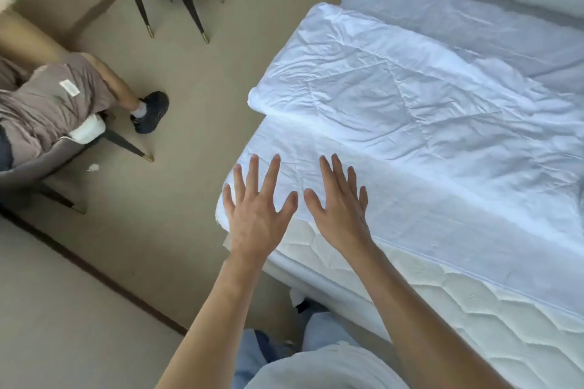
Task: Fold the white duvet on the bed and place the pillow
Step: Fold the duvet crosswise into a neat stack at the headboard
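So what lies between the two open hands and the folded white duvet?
In the head view, only bare white sheet separates the left hand and right hand from the folded white duvet.

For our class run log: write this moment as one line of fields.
stage: duvet folding | left hand: open, fingers spread over bed corner | right hand: open, flat beside it | duvet: folded layer on bed | pillow: not identifiable

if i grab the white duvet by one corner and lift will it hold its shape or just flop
The white duvet would probably flop: its surface is creased and its folded edge is rounded, not crisp. It looks puffy, so likely light for its bulk. Both the left hand and the right hand are open over the sheet, so two-handed lifting seems safer.
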Tool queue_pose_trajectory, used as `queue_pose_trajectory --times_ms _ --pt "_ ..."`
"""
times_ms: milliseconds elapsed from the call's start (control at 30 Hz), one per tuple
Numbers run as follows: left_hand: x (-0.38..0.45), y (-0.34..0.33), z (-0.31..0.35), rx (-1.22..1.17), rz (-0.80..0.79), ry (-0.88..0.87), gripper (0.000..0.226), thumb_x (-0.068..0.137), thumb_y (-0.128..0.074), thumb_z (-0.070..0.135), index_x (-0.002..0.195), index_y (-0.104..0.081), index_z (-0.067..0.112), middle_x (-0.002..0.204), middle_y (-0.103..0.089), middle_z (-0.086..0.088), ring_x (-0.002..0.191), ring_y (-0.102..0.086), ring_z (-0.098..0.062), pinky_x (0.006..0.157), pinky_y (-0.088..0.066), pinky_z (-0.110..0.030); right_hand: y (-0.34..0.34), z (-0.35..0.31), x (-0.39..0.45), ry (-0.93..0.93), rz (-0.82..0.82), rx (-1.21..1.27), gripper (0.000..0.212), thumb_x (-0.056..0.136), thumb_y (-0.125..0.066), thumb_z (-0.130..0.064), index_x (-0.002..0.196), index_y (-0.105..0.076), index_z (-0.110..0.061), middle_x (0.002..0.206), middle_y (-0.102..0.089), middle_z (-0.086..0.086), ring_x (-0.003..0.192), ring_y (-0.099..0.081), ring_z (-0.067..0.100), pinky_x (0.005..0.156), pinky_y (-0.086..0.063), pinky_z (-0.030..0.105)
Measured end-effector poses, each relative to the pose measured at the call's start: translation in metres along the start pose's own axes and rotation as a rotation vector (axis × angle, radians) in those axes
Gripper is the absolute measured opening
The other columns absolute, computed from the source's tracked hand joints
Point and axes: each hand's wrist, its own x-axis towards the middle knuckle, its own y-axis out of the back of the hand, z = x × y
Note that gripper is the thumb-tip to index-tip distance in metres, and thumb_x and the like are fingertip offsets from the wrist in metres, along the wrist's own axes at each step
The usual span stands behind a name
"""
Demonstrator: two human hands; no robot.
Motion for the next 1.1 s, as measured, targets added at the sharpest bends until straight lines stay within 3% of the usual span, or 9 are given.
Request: queue_pose_trajectory --times_ms 133,367,633,1100 --pt "0.063 0.017 -0.029 -0.003 -0.028 -0.123 0.075 0.093 -0.027 0.071 0.161 -0.014 0.043 0.171 -0.017 -0.002 0.158 -0.010 -0.036 0.122 -0.015 -0.060 -0.016 -0.034 0.037 -0.100 0.084 0.020 0.070 0.104 -0.035 -0.053 0.162 0.000 -0.036 0.171 0.010 -0.012 0.158 0.013 0.024 0.126 0.003 0.059" --pt "0.155 0.051 -0.106 -0.021 -0.140 -0.358 0.074 0.092 -0.023 0.073 0.157 0.006 0.051 0.173 -0.007 0.002 0.159 -0.001 -0.033 0.125 -0.006 -0.058 -0.067 -0.122 0.093 -0.268 0.286 0.093 0.071 0.104 -0.037 -0.053 0.162 -0.002 -0.035 0.172 0.007 -0.012 0.158 0.010 0.026 0.125 0.001 0.060" --pt "0.245 0.109 -0.182 -0.038 -0.291 -0.442 0.073 0.098 -0.041 0.062 0.160 -0.006 0.047 0.173 0.002 0.005 0.159 0.008 -0.027 0.126 0.002 -0.052 -0.122 -0.225 0.137 -0.418 0.396 0.138 0.069 0.105 -0.035 -0.054 0.163 -0.005 -0.032 0.172 0.006 -0.009 0.158 0.010 0.027 0.125 0.001 0.061" --pt "0.469 0.106 -0.194 -0.028 -0.405 -0.635 0.071 0.099 -0.041 0.059 0.161 -0.008 0.044 0.173 -0.004 0.002 0.159 0.003 -0.027 0.126 -0.005 -0.052 -0.128 -0.278 0.329 -0.655 0.517 0.251 0.066 0.105 -0.034 -0.054 0.162 -0.013 -0.030 0.172 0.005 -0.010 0.159 0.008 0.025 0.124 0.000 0.057"
